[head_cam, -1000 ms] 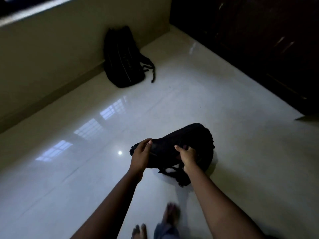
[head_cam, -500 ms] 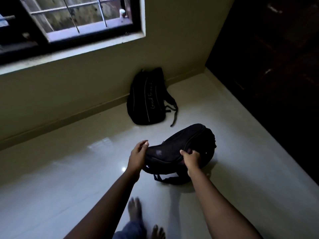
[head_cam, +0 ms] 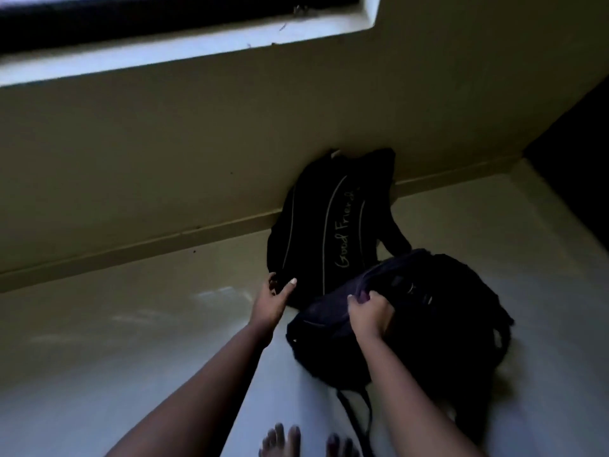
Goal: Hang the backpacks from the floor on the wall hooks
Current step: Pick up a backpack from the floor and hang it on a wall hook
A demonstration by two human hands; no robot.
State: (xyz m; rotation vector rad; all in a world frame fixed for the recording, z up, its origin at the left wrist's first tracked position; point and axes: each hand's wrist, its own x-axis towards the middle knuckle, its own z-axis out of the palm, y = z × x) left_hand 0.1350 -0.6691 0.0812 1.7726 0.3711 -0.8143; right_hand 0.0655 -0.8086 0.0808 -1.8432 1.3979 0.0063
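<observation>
Black backpack (head_cam: 445,318), lower right of frame, bunched in clenched right grip (head_cam: 369,311), straps dangling. Second backpack (head_cam: 329,219), centre, leans on wall (head_cam: 164,143), base on floor (head_cam: 131,341). Left grip (head_cam: 272,301) spread at its lower edge, contact unclear. No hooks visible; neither bag hung yet.

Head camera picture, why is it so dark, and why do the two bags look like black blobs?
In the head view the only brightness is the window sill at the top, so the room is dim; the held backpack shows hardly any detail, the leaning backpack only its pale lettering; the floor has faint glare; the toes at the bottom are blurred.
</observation>
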